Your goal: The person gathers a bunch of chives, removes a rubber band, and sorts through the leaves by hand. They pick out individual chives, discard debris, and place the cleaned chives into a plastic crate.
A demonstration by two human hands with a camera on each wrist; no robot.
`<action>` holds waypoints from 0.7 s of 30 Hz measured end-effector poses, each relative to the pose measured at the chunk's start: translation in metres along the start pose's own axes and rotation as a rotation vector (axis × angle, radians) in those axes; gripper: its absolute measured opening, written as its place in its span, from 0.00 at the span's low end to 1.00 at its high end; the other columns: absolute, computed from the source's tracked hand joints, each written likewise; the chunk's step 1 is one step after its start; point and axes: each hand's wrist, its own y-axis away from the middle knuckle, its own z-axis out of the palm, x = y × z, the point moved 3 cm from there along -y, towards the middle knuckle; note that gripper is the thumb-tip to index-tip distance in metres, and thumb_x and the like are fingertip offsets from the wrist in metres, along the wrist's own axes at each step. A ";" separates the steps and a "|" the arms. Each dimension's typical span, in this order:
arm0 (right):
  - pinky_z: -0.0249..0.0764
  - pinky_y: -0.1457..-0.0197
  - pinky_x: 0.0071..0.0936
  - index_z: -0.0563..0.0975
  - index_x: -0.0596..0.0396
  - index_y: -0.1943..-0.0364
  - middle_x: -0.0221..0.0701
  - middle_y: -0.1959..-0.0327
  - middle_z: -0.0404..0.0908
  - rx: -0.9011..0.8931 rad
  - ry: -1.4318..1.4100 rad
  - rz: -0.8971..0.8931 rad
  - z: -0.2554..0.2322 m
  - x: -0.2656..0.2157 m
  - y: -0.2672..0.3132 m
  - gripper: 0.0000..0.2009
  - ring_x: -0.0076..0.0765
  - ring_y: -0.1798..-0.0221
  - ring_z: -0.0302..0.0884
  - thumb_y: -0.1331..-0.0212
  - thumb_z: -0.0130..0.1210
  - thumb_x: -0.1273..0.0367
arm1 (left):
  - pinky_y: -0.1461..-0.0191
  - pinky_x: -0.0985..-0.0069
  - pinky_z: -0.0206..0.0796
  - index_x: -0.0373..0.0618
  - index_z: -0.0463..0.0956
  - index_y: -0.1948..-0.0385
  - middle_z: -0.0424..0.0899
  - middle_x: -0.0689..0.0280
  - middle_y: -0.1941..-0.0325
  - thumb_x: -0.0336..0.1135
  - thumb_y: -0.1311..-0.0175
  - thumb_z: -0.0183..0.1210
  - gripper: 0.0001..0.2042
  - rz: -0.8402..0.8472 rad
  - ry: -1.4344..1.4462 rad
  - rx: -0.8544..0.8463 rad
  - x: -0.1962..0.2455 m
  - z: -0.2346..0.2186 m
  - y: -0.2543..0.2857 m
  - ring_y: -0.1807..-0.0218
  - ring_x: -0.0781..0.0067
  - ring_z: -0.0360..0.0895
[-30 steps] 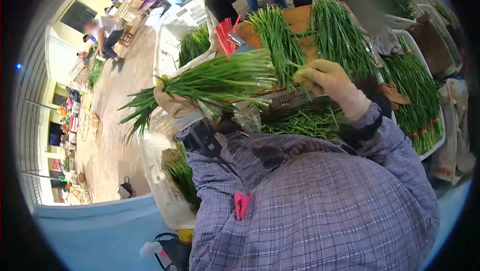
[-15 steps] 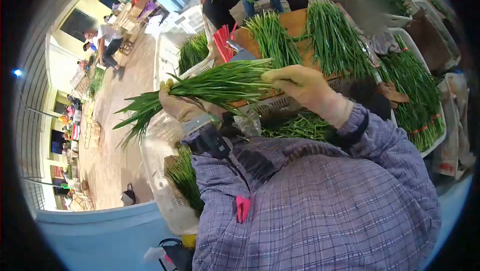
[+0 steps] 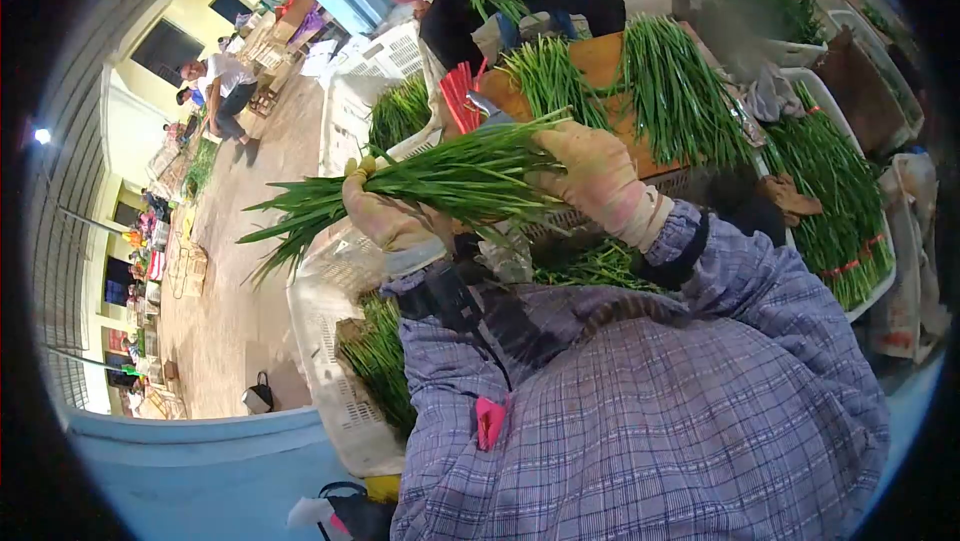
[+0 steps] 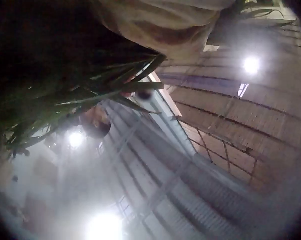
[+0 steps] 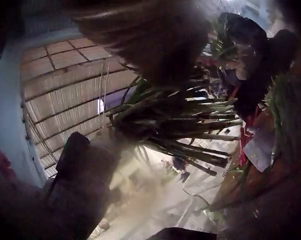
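Note:
A bunch of long green chives (image 3: 450, 173) lies sideways in front of the chest, its leaf tips to the left and pale stem ends to the right. My gloved left hand (image 3: 388, 219) grips it near the leaf end, thumb over the top. At the stem end, my gloved right hand (image 3: 600, 181) has its fingers curled round the stems. In the right wrist view the cut stems (image 5: 200, 125) fan out beneath the dark hand. Leaves (image 4: 115, 92) hang beside the pale glove (image 4: 175, 30) in the left wrist view.
Two loose piles of chives (image 3: 675, 91) lie on an orange-brown board (image 3: 604, 61), with red strips (image 3: 460, 99) and a metal blade (image 3: 490, 111) at its left. White crates (image 3: 330, 381) holding chives stand around. Across the board another person holds chives (image 3: 525, 6).
My right hand, at first apart from the bunch with a few stems at its fingers, has moved left onto the stem end. The left hand keeps its grip and has shifted slightly right.

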 end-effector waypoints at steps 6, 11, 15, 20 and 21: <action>0.70 0.62 0.42 0.75 0.50 0.63 0.36 0.68 0.78 -0.007 0.134 -0.123 0.007 0.002 -0.003 0.13 0.48 0.64 0.75 0.56 0.60 0.69 | 0.70 0.67 0.69 0.45 0.72 0.71 0.72 0.65 0.74 0.34 0.44 0.53 0.05 -0.076 -0.006 0.025 -0.003 0.004 0.018 0.73 0.67 0.72; 0.71 0.70 0.39 0.75 0.49 0.66 0.33 0.76 0.74 0.010 0.322 -0.312 0.000 -0.001 -0.006 0.08 0.44 0.70 0.75 0.52 0.52 0.71 | 0.66 0.75 0.66 0.43 0.75 0.70 0.71 0.68 0.73 0.37 0.41 0.52 0.08 -0.015 -0.052 0.018 -0.009 0.004 0.016 0.72 0.72 0.69; 0.72 0.69 0.41 0.76 0.50 0.68 0.33 0.76 0.75 -0.053 0.305 -0.382 0.003 0.002 -0.005 0.05 0.45 0.71 0.76 0.49 0.51 0.70 | 0.58 0.71 0.70 0.39 0.76 0.65 0.76 0.63 0.66 0.34 0.41 0.50 0.10 0.016 -0.048 0.014 -0.007 -0.001 0.020 0.64 0.66 0.75; 0.72 0.69 0.41 0.75 0.51 0.67 0.35 0.74 0.75 -0.257 0.377 -0.283 0.013 0.013 -0.002 0.07 0.46 0.69 0.76 0.52 0.51 0.72 | 0.57 0.68 0.71 0.40 0.75 0.66 0.77 0.62 0.64 0.35 0.42 0.49 0.10 0.012 0.033 0.022 -0.015 -0.011 0.011 0.64 0.65 0.76; 0.71 0.69 0.41 0.75 0.50 0.68 0.35 0.73 0.75 -0.214 0.288 -0.313 0.011 0.012 0.000 0.07 0.46 0.69 0.76 0.52 0.51 0.72 | 0.57 0.67 0.71 0.40 0.75 0.66 0.77 0.62 0.64 0.35 0.42 0.49 0.10 -0.037 0.050 0.014 -0.018 -0.014 0.007 0.64 0.65 0.76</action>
